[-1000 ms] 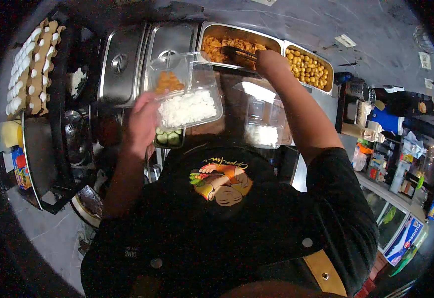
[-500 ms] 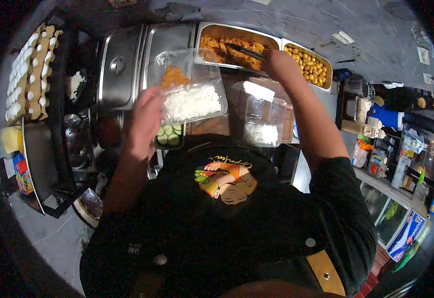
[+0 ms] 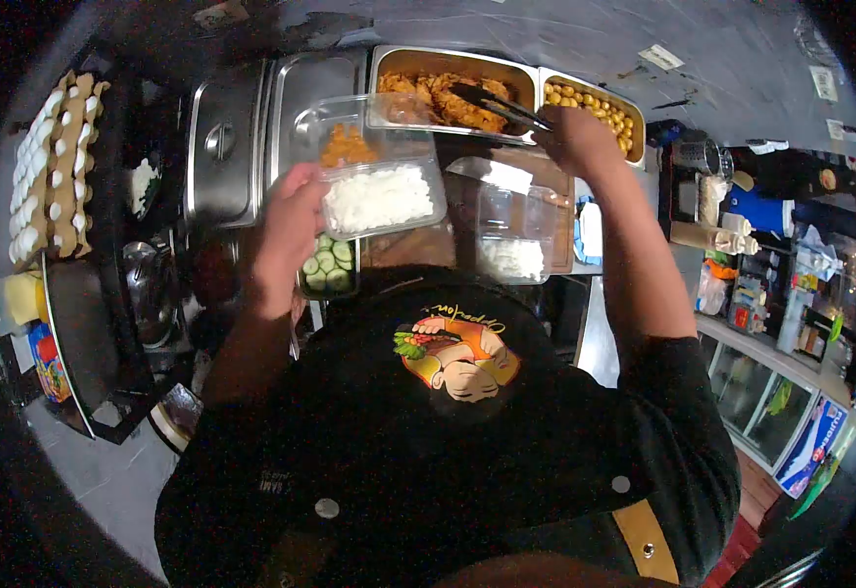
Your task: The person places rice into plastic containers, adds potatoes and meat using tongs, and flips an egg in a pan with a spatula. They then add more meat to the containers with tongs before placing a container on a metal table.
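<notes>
My left hand (image 3: 291, 220) grips the left side of a clear plastic takeaway container (image 3: 435, 162), its fingers closed on the edge. White rice (image 3: 379, 199) fills the near compartment, and orange food pieces (image 3: 348, 145) show in the one beyond. In my right hand (image 3: 582, 142) is a pair of dark tongs (image 3: 502, 103), their two arms apart at the tips. The tips reach over reddish-brown fried pieces (image 3: 418, 90) in a steel pan (image 3: 531, 65). Below the right hand, a second clear container (image 3: 546, 211) with some rice (image 3: 512, 257) lies open on a wooden board (image 3: 558, 253).
A pan of small golden balls (image 3: 614, 120) adjoins on the right; two lidded steel pans (image 3: 220, 176) stand left. Sliced cucumbers (image 3: 328, 267) sit in a tub below my left hand. Egg trays (image 3: 65, 167) are far left, a glass-door fridge (image 3: 756, 392) far right.
My right hand has shifted slightly right with the tongs, whose arms now show spread apart. The left hand still holds its container. The whole view has shifted a little.
</notes>
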A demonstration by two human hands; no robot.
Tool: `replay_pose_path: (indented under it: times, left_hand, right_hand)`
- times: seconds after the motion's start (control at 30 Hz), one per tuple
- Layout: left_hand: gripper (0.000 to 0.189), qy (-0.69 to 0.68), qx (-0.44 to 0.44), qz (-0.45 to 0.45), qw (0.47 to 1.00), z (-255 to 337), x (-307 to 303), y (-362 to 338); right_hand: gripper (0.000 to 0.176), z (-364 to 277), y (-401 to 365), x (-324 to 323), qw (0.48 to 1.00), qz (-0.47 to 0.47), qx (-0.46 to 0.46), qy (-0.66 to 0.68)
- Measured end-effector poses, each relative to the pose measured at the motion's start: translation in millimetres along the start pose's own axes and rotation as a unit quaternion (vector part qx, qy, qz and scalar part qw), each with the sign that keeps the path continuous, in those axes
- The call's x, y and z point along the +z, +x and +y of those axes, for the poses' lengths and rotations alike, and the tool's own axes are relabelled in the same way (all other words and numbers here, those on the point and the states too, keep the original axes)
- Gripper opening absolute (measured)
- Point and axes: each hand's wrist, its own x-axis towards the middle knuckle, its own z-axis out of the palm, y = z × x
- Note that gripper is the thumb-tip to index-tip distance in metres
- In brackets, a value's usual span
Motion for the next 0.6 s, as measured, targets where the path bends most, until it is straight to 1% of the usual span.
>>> replay_pose_path:
  times: [0.07,0.13,0.23,0.27,0.3,0.33,0.37,0.4,0.43,0.47,0.53,0.57,0.6]
  left_hand:
    - [0.017,0.034,0.031,0.023,0.999,-6,-15,2]
    - [0.018,0.048,0.034,0.019,0.998,-10,-40,4]
    - [0.024,0.189,0.087,0.043,0.977,-2,-38,-14]
    - [0.025,0.088,0.062,0.035,0.994,1,-29,-20]
    - [0.027,-0.014,0.038,0.027,0.999,3,-26,-23]
    - [0.027,-0.011,0.038,0.031,0.999,-1,-33,-24]
    - [0.028,-0.033,0.067,-0.018,0.997,-4,-38,-26]
    - [0.030,-0.054,0.096,-0.066,0.992,-6,-44,-29]
    - [0.030,-0.053,0.097,-0.061,0.992,-11,-48,-33]
    - [0.027,-0.056,0.103,-0.041,0.992,-4,-33,-44]
    - [0.024,-0.062,0.110,-0.015,0.992,-8,-41,-46]
    - [0.020,-0.017,0.100,-0.014,0.995,-23,-67,-36]
    - [0.018,0.004,0.096,-0.012,0.995,-25,-70,-35]
  right_hand:
    - [0.033,-7,24,23,1.000,0.003,0.010,-0.010]
    - [0.033,-13,52,53,1.000,0.002,0.017,-0.018]
    - [0.033,-29,88,75,1.000,0.020,0.009,-0.014]
    - [0.033,-33,96,77,0.999,0.010,-0.022,-0.041]
    - [0.034,-40,103,79,0.996,0.000,-0.053,-0.067]
    - [0.032,-48,108,84,0.998,0.028,-0.045,-0.042]
    - [0.032,-54,109,81,0.998,0.027,-0.048,-0.040]
    - [0.030,-59,112,76,0.999,0.013,-0.032,-0.041]
    - [0.031,-65,113,72,0.999,0.000,-0.016,-0.042]
    - [0.032,-69,114,69,0.999,-0.004,-0.013,-0.043]
    - [0.031,-69,109,61,0.999,-0.014,-0.021,-0.048]
    - [0.031,-67,105,56,0.998,-0.024,-0.023,-0.052]
    - [0.030,-61,115,59,1.000,-0.017,0.000,-0.021]
